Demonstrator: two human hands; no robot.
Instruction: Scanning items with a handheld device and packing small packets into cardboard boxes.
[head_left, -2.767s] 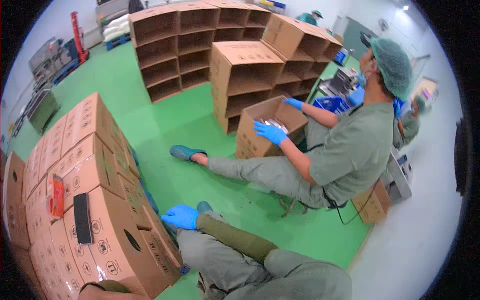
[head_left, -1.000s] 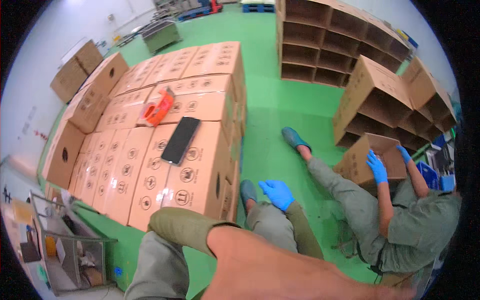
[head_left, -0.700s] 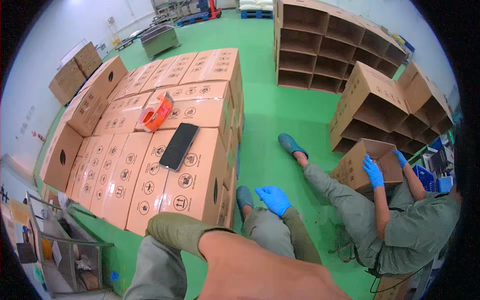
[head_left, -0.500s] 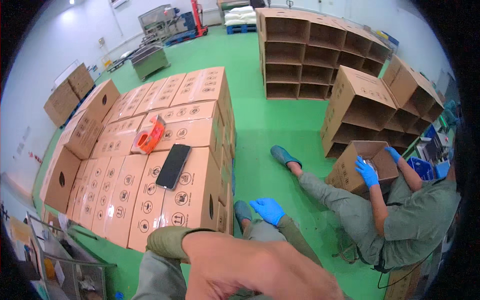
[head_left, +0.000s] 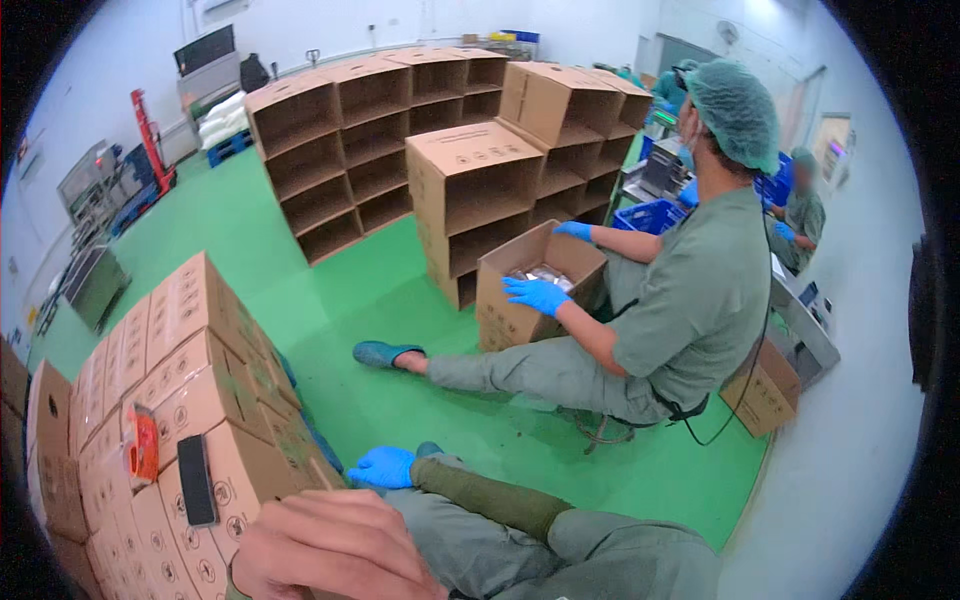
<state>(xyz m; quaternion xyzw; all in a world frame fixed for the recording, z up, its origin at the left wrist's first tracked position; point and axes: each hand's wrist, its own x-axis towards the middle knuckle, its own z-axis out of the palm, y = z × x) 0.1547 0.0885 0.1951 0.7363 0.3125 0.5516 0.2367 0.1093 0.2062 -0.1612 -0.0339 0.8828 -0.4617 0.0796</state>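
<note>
My left hand, bare, is large and close at the lower edge. Its fingers are bent and pressed together; the tips are hidden, and I cannot see anything in them. My right hand, in a blue glove with an olive sleeve, rests near my knee with its fingers stretched out and nothing in them. Left of my bare hand, a black phone lies on stacked closed cartons. Beside the phone is an orange-red tape dispenser.
At the right a seated co-worker in a green hairnet has both gloved hands at an open carton holding small packs. Behind stand empty open-fronted cartons in stacks. Another carton sits by the right wall. Blue crates are farther back.
My view has swung right, so the carton stack and phone sit farther left. My left hand now shows bent fingers, where its wrist and back showed before. My gloved right hand still rests near the knee.
</note>
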